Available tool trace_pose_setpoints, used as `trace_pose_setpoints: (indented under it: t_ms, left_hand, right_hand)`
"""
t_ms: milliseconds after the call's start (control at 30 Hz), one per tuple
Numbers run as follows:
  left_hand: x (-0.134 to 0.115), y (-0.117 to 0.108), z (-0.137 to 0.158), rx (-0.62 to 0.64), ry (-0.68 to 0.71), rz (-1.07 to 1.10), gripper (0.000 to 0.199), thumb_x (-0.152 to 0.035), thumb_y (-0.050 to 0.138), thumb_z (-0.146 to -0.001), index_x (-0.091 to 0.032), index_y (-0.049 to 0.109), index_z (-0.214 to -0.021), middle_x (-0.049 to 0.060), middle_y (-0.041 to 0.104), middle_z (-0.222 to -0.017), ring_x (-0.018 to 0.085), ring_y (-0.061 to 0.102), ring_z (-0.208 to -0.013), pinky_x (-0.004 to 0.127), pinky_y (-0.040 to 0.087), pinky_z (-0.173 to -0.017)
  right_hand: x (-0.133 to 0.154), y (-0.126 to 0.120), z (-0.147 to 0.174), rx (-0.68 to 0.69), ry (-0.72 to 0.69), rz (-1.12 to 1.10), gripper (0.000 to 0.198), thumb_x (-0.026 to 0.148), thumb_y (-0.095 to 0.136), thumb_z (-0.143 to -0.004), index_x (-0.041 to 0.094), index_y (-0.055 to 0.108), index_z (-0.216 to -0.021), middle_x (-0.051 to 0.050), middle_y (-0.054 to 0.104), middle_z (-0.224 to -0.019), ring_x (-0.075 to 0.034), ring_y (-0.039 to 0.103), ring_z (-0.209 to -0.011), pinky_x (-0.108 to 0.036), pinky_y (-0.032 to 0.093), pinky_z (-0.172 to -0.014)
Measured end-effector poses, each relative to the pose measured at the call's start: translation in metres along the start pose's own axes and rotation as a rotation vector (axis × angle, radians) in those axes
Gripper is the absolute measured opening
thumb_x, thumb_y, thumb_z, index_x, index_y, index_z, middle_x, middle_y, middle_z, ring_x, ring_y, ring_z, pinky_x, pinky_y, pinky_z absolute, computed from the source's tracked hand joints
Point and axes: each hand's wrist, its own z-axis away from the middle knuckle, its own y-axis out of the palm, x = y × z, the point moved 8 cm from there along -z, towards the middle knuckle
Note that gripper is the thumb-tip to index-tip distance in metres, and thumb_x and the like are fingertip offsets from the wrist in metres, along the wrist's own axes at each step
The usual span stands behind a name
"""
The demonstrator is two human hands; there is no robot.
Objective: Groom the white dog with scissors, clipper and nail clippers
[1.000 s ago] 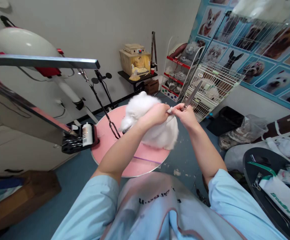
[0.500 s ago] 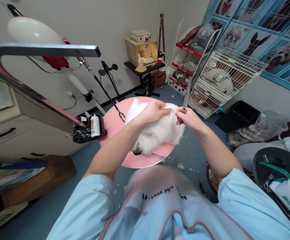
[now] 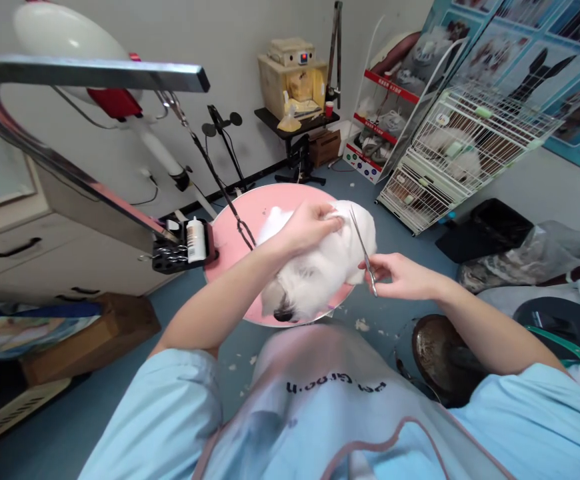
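Observation:
A white fluffy dog (image 3: 315,273) is on the round pink table (image 3: 235,230), its dark muzzle toward my body. My left hand (image 3: 317,227) rests on the dog's back with the fingers drawn together on its white fur; exactly what lies under the fingertips is hidden. At the table's right edge my right hand (image 3: 397,275) grips a pair of scissors (image 3: 362,243) by the handles. Their long blades point up and to the left, close by the dog's side, and look nearly closed. Whether they touch the fur I cannot tell.
A metal grooming arm (image 3: 105,70) with a dark hanging strap (image 3: 215,177) curves over the left side. Its tool holder (image 3: 170,257) carries scissors and a white bottle (image 3: 196,240). A brown round stool (image 3: 433,360) stands low on the right; wire cages (image 3: 450,157) are behind.
My right hand has moved down and right, and the scissors have swung from upright to pointing up-left beside the dog. My left hand remains on the dog. The view has shifted slightly.

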Motion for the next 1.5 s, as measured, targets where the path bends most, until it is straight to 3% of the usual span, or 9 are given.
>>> trace_pose_setpoints:
  t_ms: [133,433,900,1500]
  left_hand:
    - [0.003,0.002,0.002,-0.036,0.004,-0.035,0.018,-0.031,0.060,-0.078,-0.014,0.059,-0.072,-0.001,0.054,-0.064,0.008,0.046,-0.056,0.020,0.033,-0.052]
    - [0.002,0.006,0.006,-0.022,0.035,0.005,0.017,-0.029,0.059,-0.077,-0.014,0.058,-0.070,-0.001,0.054,-0.064,0.008,0.048,-0.057,0.020,0.034,-0.053]
    - [0.003,0.002,0.010,-0.023,0.088,0.051,0.022,-0.032,0.061,-0.076,-0.014,0.057,-0.064,-0.001,0.054,-0.064,0.008,0.046,-0.056,0.020,0.033,-0.051]
    - [0.012,0.010,0.010,0.174,0.111,0.078,0.022,-0.033,0.062,-0.074,-0.013,0.058,-0.064,-0.002,0.052,-0.061,0.006,0.044,-0.054,0.019,0.031,-0.050]
  right_hand:
    - [0.002,-0.007,0.008,-0.006,-0.015,0.105,0.023,0.016,0.059,-0.075,0.019,0.068,-0.096,0.004,0.062,-0.067,-0.011,0.053,-0.057,-0.022,0.040,-0.056]
    - [0.005,-0.007,0.016,0.047,-0.021,0.167,0.013,0.018,0.057,-0.075,0.021,0.065,-0.085,0.003,0.062,-0.066,-0.012,0.053,-0.057,-0.024,0.038,-0.056]
    - [0.005,-0.008,0.016,0.122,-0.003,0.189,0.024,0.029,0.062,-0.080,0.020,0.066,-0.102,0.000,0.066,-0.074,-0.014,0.057,-0.064,-0.026,0.043,-0.061]
    - [0.010,-0.001,0.024,0.298,0.010,0.105,0.023,0.025,0.059,-0.079,0.017,0.065,-0.100,0.002,0.061,-0.074,-0.012,0.053,-0.066,-0.024,0.047,-0.065]
